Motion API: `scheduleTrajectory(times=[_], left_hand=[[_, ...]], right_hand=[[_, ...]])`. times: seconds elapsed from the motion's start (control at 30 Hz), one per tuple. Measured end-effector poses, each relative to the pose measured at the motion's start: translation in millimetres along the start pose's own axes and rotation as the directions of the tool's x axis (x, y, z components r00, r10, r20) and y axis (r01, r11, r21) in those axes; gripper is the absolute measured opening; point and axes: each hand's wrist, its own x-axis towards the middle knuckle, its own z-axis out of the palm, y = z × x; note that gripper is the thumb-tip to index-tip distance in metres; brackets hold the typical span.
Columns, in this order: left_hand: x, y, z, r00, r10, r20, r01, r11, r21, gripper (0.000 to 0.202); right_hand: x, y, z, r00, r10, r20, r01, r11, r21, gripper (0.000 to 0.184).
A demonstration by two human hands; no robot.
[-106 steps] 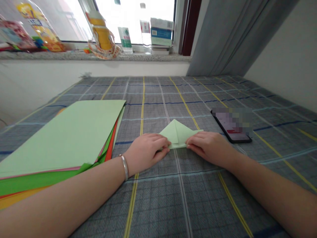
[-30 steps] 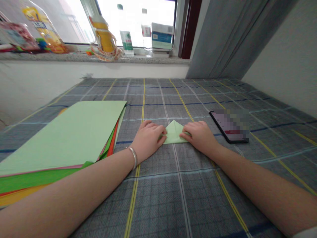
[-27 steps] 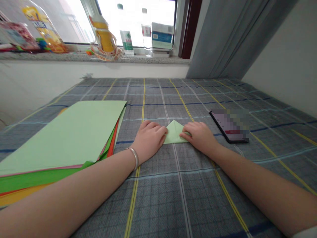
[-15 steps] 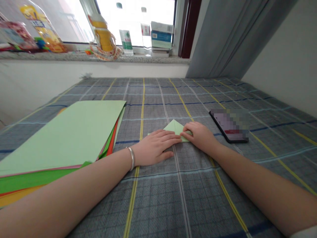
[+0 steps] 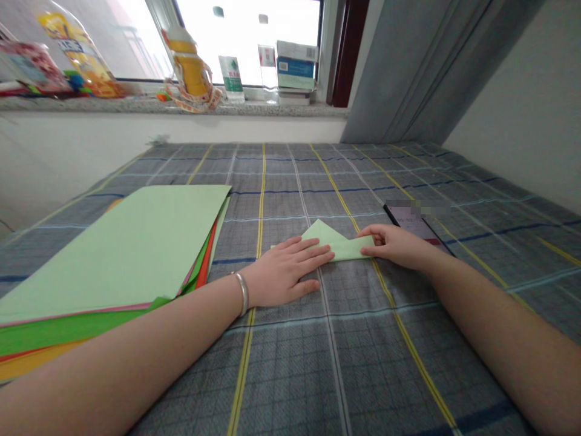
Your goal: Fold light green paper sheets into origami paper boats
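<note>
A small folded pale green paper (image 5: 338, 243) lies on the grey plaid cloth (image 5: 318, 339) in the middle. My left hand (image 5: 285, 272), with a silver bangle on its wrist, lies flat on the paper's left part, fingers stretched out and pressing it down. My right hand (image 5: 399, 245) is at the paper's right tip, its fingertips pressed on that end. The paper's peak points away from me between the two hands.
A stack of coloured sheets (image 5: 118, 254), pale green on top, lies at the left. A phone (image 5: 415, 221) lies just behind my right hand. Bottles and boxes (image 5: 295, 66) stand on the windowsill (image 5: 181, 104). A grey curtain (image 5: 426, 66) hangs at the right.
My left hand has flattened out over the paper's left side. My right hand has slid right along the fold to the paper's right tip, uncovering more of the paper.
</note>
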Motion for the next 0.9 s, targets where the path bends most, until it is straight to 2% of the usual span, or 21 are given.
scheduleTrajectory(times=[0.17, 0.5, 0.7, 0.77, 0.8, 0.83, 0.9], left_hand=[[0, 1, -0.4, 0.999, 0.017, -0.032, -0.016, 0.999, 0.031, 0.052], [-2, 5, -0.6, 0.996, 0.038, -0.083, -0.033, 0.998, 0.052, 0.052], [-1, 3, -2.8, 0.999, 0.033, 0.016, -0.033, 0.999, -0.015, 0.055], [-1, 2, -3.4, 0.999, 0.024, 0.034, -0.023, 0.999, -0.034, 0.055], [-1, 2, -3.6, 0.999, 0.021, 0.036, -0.02, 0.999, -0.04, 0.055], [-1, 2, -3.7, 0.999, 0.021, 0.038, -0.019, 0.999, -0.044, 0.055], [0, 2, -3.9, 0.999, 0.02, 0.039, -0.019, 0.999, -0.045, 0.055]], right_hand=[[3, -1, 1, 1.0, 0.022, 0.013, -0.022, 1.0, 0.021, 0.022], [6, 7, 1, 0.998, 0.01, -0.054, -0.017, 0.993, -0.118, 0.015], [2, 3, 4, 0.99, -0.019, -0.142, -0.022, 0.96, -0.278, 0.012], [-2, 0, 7, 0.959, -0.139, -0.248, 0.022, 0.906, -0.422, 0.007], [-5, -3, 9, 0.917, -0.25, -0.31, 0.057, 0.853, -0.519, 0.005], [-7, -6, 11, 0.876, -0.371, -0.308, 0.117, 0.784, -0.61, 0.007], [-12, -13, 16, 0.825, -0.535, -0.181, 0.271, 0.656, -0.704, 0.011]])
